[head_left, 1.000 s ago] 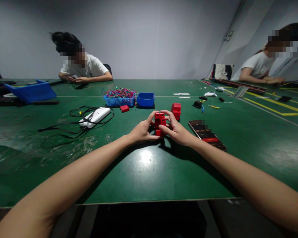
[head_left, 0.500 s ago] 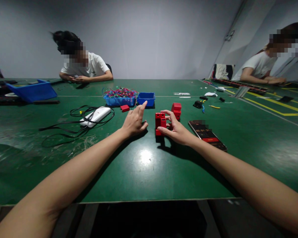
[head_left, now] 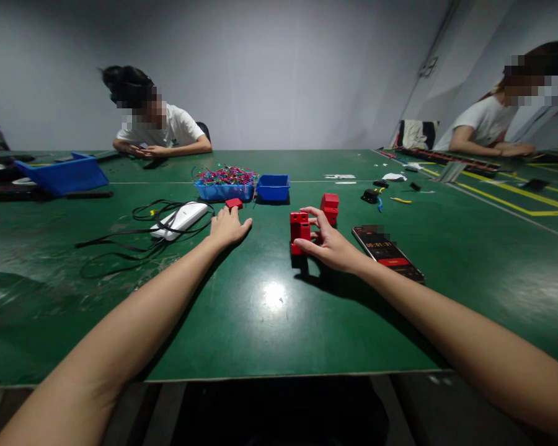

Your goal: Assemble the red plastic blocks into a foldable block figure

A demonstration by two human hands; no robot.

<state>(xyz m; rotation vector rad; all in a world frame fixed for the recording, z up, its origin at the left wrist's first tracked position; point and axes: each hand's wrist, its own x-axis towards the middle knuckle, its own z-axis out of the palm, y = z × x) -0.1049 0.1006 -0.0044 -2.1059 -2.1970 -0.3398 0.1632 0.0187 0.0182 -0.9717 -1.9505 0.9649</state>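
A red block with holes in its top (head_left: 299, 233) stands upright on the green table (head_left: 260, 334), and my right hand (head_left: 323, 243) has its thumb and fingers around it. Just behind it is a second red block (head_left: 330, 208). Farther left, my left hand (head_left: 229, 227) is open, palm down, with its fingers at the near side of a small flat red piece (head_left: 234, 203). Whether the fingertips touch that piece I cannot tell.
Beyond the hands sit a blue bin of coloured wires (head_left: 225, 191) and a smaller blue bin (head_left: 273, 188). A white power strip (head_left: 180, 220) with black cables lies left, a phone (head_left: 389, 254) right. Two people sit at the table.
My left hand has moved left, from in front of the small blue bin to the small flat red piece. My right hand and the block in it have hardly moved.
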